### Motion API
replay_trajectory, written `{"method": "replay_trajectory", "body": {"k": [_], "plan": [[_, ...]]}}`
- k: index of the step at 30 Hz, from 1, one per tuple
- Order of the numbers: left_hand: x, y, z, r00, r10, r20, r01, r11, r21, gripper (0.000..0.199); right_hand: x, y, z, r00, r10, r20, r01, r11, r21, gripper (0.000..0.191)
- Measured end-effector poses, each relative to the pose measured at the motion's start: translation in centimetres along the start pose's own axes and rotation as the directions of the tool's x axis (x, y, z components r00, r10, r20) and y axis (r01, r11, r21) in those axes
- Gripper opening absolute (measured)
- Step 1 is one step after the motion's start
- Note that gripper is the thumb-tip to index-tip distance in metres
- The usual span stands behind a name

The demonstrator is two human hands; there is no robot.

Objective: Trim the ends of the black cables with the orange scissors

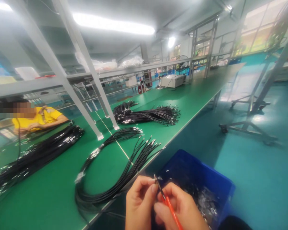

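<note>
My left hand (142,199) is closed in a pinch at the table's front edge. A small pale tip shows at its fingertips, apparently the end of a black cable mostly hidden by the fingers. My right hand (179,207) grips red-handled cutters (169,204), whose slim dark metal jaws reach up to the left fingertips. Beside my left hand, a looped bundle of black cables (79,188) with metallic ends lies on the green table (55,204), bound in two places with clear wrap.
Below my right hand is a blue bin (194,163) holding black and whitish scraps. More black cable bundles (146,115) lie farther back and a long one (43,153) at left. Grey shelf posts (81,105) rise from the table. A person in yellow (46,116) sits across.
</note>
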State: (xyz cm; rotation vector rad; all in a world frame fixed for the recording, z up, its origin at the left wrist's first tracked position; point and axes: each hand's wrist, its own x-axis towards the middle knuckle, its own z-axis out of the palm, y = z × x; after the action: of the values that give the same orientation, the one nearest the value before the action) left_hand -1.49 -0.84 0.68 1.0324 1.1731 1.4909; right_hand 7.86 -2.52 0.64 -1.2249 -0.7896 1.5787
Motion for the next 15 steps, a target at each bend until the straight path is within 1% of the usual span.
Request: {"method": "replay_trajectory", "body": {"k": [4, 9, 13, 15], "plan": [[0.1, -0.3, -0.1, 1.000, 0.019, -0.012, -0.019, 0.999, 0.037, 0.020, -0.1, -0.3, -0.1, 1.000, 0.010, -0.012, -0.010, 1.000, -0.025, 0.022], [0.1, -0.3, 0.0, 0.999, 0.032, 0.001, -0.032, 0.999, 0.032, 0.018, -0.3, -0.5, -0.1, 0.999, -0.014, -0.045, 0.009, 0.994, -0.106, 0.017], [0.2, -0.5, -0.1, 1.000, 0.026, 0.012, -0.026, 1.000, 0.016, 0.016, -0.1, 0.0, -0.6, 1.000, -0.022, -0.003, 0.022, 0.994, -0.105, 0.024], [0.4, -0.7, -0.4, 0.999, 0.036, 0.009, -0.036, 0.998, 0.056, 0.014, -0.1, 0.1, -1.1, 0.999, -0.001, 0.036, 0.004, 0.996, -0.088, 0.025]]}}
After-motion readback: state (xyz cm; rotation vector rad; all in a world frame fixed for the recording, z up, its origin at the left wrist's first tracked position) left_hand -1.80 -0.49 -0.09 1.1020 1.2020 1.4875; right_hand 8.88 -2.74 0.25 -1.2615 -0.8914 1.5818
